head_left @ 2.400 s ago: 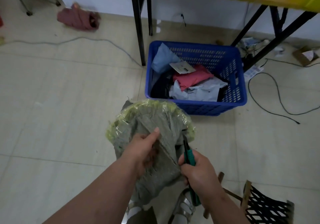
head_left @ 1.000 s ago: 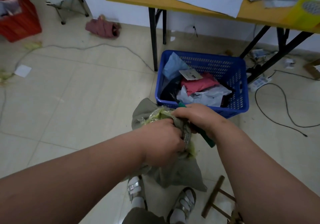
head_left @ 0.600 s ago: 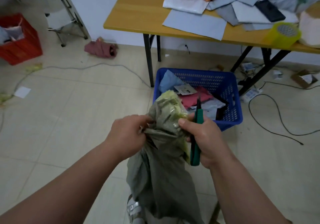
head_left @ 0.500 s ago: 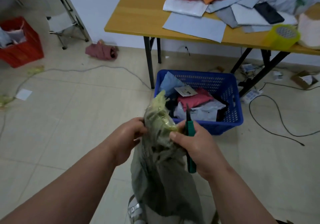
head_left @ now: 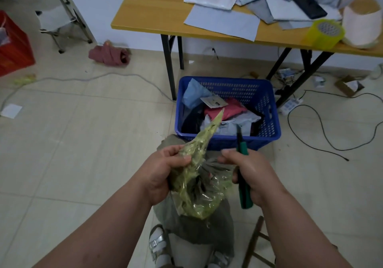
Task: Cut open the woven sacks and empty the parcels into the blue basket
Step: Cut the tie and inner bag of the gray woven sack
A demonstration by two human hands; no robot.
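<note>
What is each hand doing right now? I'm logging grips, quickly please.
Left hand: grips the yellow-green taped neck of the woven sack.
Right hand: curled round the green-handled cutter, fingertips at the sack.

Both hands [head_left: 163, 174] [head_left: 250, 176] curled, forearms extended forward

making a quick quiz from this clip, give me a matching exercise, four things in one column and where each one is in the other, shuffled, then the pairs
Things
1. tape-wrapped neck of the sack
2. green-handled cutter
3. yellow tape roll
4. red parcel

Places
A. on the wooden table
B. in the blue basket
C. gripped in the left hand
D. held in the right hand

Pairs: 1-C, 2-D, 3-A, 4-B
</note>
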